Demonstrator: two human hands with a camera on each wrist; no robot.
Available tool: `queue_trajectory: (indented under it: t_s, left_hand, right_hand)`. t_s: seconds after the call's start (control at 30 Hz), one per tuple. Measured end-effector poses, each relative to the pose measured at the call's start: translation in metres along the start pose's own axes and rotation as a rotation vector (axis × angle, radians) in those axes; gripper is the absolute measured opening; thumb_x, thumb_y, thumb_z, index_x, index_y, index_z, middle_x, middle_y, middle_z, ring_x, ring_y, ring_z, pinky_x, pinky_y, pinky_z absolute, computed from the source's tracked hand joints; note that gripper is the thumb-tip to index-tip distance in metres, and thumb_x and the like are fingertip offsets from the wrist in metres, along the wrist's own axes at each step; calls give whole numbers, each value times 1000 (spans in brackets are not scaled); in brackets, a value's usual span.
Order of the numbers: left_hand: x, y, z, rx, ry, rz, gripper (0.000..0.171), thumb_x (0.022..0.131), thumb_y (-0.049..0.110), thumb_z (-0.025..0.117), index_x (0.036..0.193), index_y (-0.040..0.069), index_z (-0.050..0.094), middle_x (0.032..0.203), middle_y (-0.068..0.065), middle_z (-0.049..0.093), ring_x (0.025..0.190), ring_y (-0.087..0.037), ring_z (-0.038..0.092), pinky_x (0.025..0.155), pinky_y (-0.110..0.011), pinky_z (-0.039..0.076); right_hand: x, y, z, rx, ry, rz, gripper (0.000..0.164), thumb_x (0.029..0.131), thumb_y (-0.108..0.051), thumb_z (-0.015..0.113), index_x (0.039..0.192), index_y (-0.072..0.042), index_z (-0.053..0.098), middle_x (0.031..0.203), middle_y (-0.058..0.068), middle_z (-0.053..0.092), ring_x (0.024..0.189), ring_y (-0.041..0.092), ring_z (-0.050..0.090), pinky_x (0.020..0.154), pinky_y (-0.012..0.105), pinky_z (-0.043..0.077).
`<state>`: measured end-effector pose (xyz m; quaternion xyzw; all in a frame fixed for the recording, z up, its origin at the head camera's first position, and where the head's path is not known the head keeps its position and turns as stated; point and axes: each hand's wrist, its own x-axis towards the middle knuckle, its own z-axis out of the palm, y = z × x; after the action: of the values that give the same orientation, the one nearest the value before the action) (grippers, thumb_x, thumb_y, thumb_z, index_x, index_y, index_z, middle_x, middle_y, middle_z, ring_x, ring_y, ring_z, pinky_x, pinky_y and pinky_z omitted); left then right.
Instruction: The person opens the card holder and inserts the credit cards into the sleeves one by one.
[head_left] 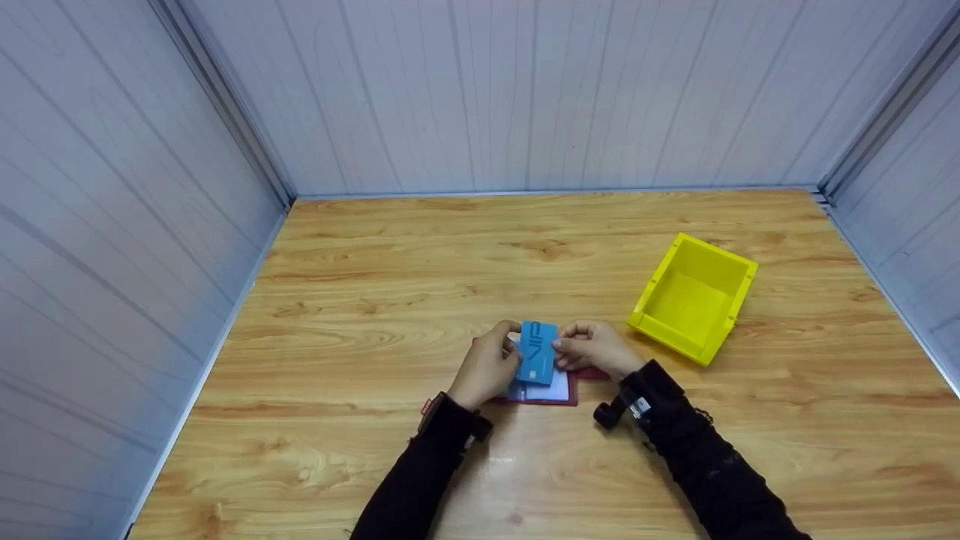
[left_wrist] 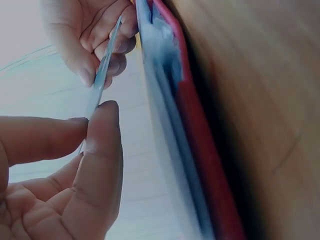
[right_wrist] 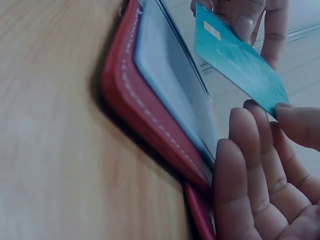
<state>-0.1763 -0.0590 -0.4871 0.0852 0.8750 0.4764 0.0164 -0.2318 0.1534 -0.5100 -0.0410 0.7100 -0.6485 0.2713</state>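
A blue plastic card (head_left: 537, 360) printed with VIP is held up between both hands, over an opened red card holder (head_left: 572, 399). My left hand (head_left: 489, 365) pinches the card's left edge between thumb and finger. On the opposite side, my right hand (head_left: 595, 349) pinches the other edge with its thumb and a fingertip. The card's small chip patch shows in the right wrist view, where the card (right_wrist: 240, 62) is tilted. Below it lies the holder (right_wrist: 135, 95) with white stitching and clear sleeves (right_wrist: 172, 75). The hands cover part of the holder in the head view.
A yellow open bin (head_left: 694, 300) stands on the wooden table (head_left: 375, 300), to the right and behind my right hand. Pale panel walls (head_left: 525, 90) close off the back and both sides. Each wrist wears a black strap with a small camera (head_left: 609, 414).
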Motion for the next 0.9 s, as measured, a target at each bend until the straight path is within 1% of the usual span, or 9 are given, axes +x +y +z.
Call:
queue_trajectory:
  t_s: [0.13, 0.27, 0.4, 0.53, 0.6, 0.7, 0.8, 0.9]
  left_hand:
    - [-1, 0, -9, -13, 19, 4, 38, 90, -1, 53, 127, 3, 59, 83, -7, 64, 70, -12, 56, 62, -26, 47]
    - [-1, -1, -17, -29, 32, -26, 39, 91, 0, 52, 129, 3, 58, 84, -7, 64, 67, -11, 54, 59, -25, 46]
    - [-1, -1, -25, -44, 36, -59, 40, 92, 1, 52, 132, 0, 55, 86, -7, 63, 65, -11, 53, 57, -24, 45]
    - [-1, -3, -31, -33, 39, -84, 43, 92, 0, 52, 135, -2, 52, 86, -6, 62, 68, -12, 52, 61, -25, 45]
    - [-1, -4, -32, -9, 40, -83, 43, 91, -2, 52, 135, -3, 51, 85, -6, 62, 70, -13, 53, 63, -27, 47]
    - [0, -7, -33, 39, 42, -74, 44, 89, -3, 53, 133, -4, 51, 83, -5, 61, 71, -13, 53, 67, -30, 49]
    - [0, -10, -32, 77, 31, -62, 45, 88, -4, 53, 133, -4, 51, 79, -3, 58, 69, -13, 51, 68, -30, 47]
    - [-1, -12, -31, 79, -11, -64, 46, 89, -4, 51, 135, -5, 50, 78, -1, 55, 66, -12, 49, 64, -29, 45]
  right_hand:
    - [-2, -1, -3, -69, -11, -8, 10, 93, -11, 65, 96, -2, 63, 78, 1, 72, 69, 10, 69, 65, 24, 57]
    - [-5, -3, -6, -179, 3, -4, 14, 93, -13, 65, 99, -1, 63, 82, 3, 72, 71, 12, 67, 64, 24, 56]
    - [-7, -4, -8, -285, 32, 2, 15, 92, -14, 65, 99, -1, 64, 84, 4, 71, 71, 13, 63, 62, 23, 54]
    - [-10, -5, -10, -411, 38, -56, 17, 91, -13, 65, 98, 3, 64, 83, 4, 67, 69, 12, 59, 60, 23, 51]
    - [-12, -5, -11, -478, 38, -99, 16, 90, -11, 66, 95, 4, 64, 81, 4, 65, 68, 11, 58, 60, 22, 50]
    - [-15, -7, -11, -594, 64, -135, 12, 86, -10, 71, 87, 0, 65, 77, 3, 63, 67, 10, 54, 59, 22, 46]
    - [-16, -8, -10, -727, 99, -148, 13, 82, -13, 76, 80, -6, 65, 74, 1, 62, 66, 11, 52, 59, 24, 42]
    - [-16, -8, -9, -816, 120, -136, 16, 80, -16, 78, 76, -9, 64, 72, 0, 61, 65, 13, 51, 58, 25, 40]
